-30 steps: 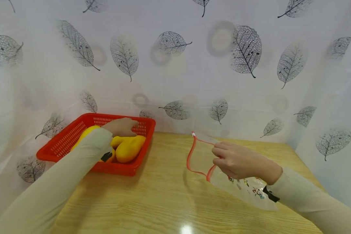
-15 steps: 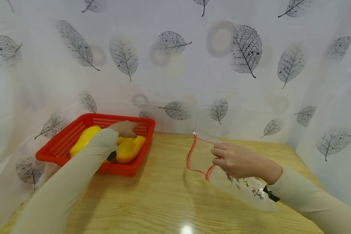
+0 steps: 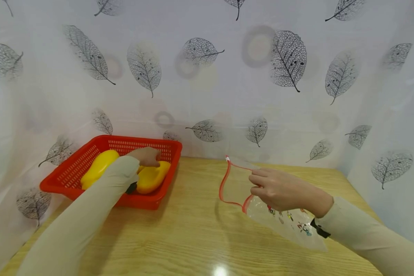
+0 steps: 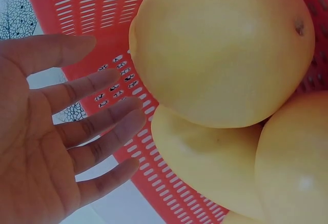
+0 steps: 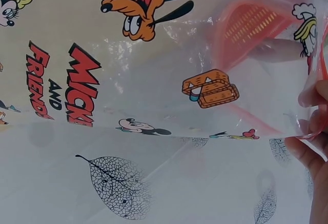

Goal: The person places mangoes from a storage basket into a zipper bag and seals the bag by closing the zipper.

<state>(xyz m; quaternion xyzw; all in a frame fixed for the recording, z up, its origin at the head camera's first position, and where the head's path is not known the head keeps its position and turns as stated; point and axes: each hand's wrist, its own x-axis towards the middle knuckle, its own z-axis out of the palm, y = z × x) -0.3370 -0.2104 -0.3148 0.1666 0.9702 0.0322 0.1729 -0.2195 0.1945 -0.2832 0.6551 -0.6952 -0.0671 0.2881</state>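
My left hand point(image 3: 146, 156) reaches into a red plastic basket point(image 3: 139, 202) at the left of the table. In the left wrist view its fingers are spread, with nothing in them, beside a large yellow mango point(image 4: 220, 49). More mangoes lie below that one; in the head view a mango point(image 3: 100, 166) rests left of the sleeve, another point(image 3: 153, 178) right of it. My right hand point(image 3: 286, 191) pinches the upper edge of a clear zip bag point(image 3: 279, 226) with a red zip strip, its mouth spread apart toward the basket. Cartoon figures are printed on the bag point(image 5: 154, 65).
Beneath everything is a light wooden table point(image 3: 179, 237). A white curtain point(image 3: 207, 88) with dark leaf prints hangs along the back and sides. The basket's far rim stands close to the curtain.
My left hand has shifted slightly right and then lower inside the basket, uncovering more of the left mango. The right hand and bag stay nearly still.
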